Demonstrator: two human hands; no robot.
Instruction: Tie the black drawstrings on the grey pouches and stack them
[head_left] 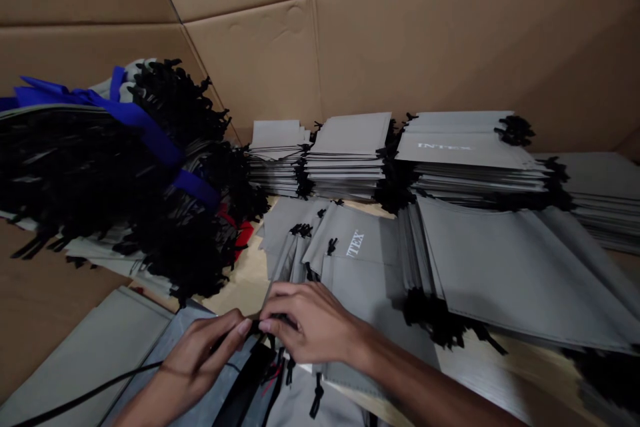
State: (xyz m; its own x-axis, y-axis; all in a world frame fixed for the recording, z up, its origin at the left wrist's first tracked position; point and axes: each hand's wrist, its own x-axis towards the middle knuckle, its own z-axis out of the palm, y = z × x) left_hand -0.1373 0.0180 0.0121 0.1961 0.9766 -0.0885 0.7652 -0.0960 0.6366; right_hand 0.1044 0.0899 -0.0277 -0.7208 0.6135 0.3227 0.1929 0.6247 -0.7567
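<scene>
My left hand (203,347) and my right hand (313,323) meet low in the middle, each pinching a short dark piece of black cord between thumb and fingers. From my left hand a length of black cord (115,377) trails to the lower left. Below my hands lies a grey fabric bag (317,403) with knotted black cord ends. Another grey bag (370,280), printed with white letters, lies partly hidden behind my right hand and forearm. Exactly how the cord runs between my fingertips is hard to see.
Stacked grey bags (347,137) line the cardboard wall (400,47), with a printed stack (460,140) beside them. More bags (520,267) lean at the right. A large bundle with black cord ends (75,167) and a blue strap (145,123) rises at the left.
</scene>
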